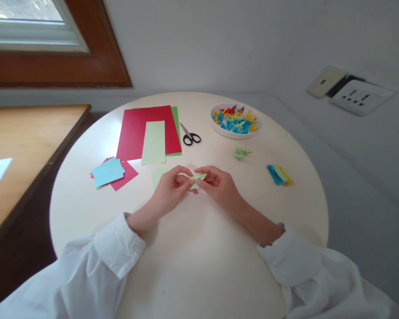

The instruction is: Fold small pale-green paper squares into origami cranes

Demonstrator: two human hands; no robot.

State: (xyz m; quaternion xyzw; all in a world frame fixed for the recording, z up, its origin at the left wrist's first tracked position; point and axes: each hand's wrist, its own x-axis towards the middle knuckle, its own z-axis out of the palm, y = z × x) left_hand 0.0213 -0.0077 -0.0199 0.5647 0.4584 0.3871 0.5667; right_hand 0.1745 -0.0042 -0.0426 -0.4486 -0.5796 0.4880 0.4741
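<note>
- Currently, in the head view, your left hand (170, 186) and right hand (221, 186) pinch 1 folded pale-green paper (198, 177), both grips closed on it, above the table (199, 257).
- Beyond them lie scissors (189, 134), left of a white dish (232, 134) of folded papers (240, 126).

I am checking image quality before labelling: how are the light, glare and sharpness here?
Head view: window glass bright; pale glare on the table, left of the red sheet; folded green paper between left hand and right hand slightly soft, fine creases unclear.
</note>
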